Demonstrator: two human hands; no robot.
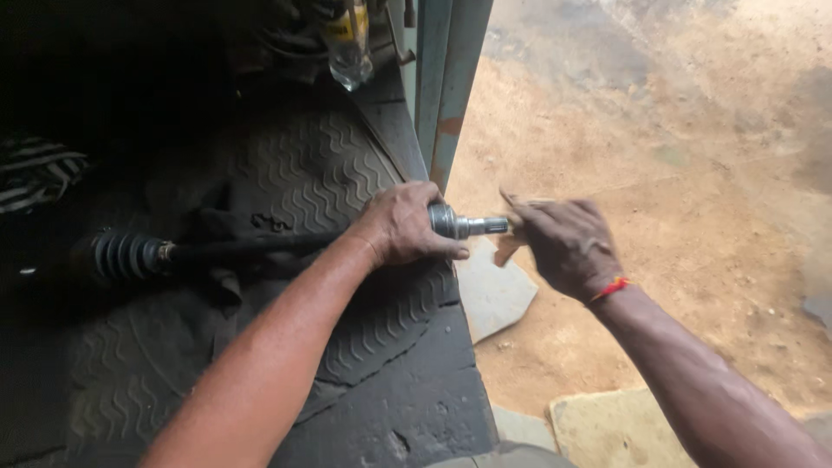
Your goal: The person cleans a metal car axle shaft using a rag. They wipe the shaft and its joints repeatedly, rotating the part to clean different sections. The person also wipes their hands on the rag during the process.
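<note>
Lying across the ribbed black rubber floor mat [286, 173] of a vehicle, a drive axle shaft [251, 247] is reaching from the dark interior out past the blue-grey door frame [446, 87] toward the sandy ground [693, 173]. Its pleated rubber boot [121, 256] is sitting at the inner end, near a striped cloth [35, 169]; the metal outer joint [446, 221] with its splined stub [494, 226] is projecting over the sill.

The left hand [399, 227] is gripping the shaft just behind the joint, fingers curled tight round it, thumb pressing along the underside. The right hand [563, 243], wearing a red wrist thread [611, 289], is closing its fingers together on a thin, pale strip-like item [520, 204] just beside the stub tip; what that item is cannot be told from this view.

For good work here, the left hand is best keeping the shaft level and still against the mat, so that the stub is not wandering. The right hand should be working squarely along the splines, in light strokes, turning the shaft in stages so every groove is being reached. Grit from the ground should be kept off the bare metal. A clear plastic bottle [349, 48] is standing behind, well apart.
</note>
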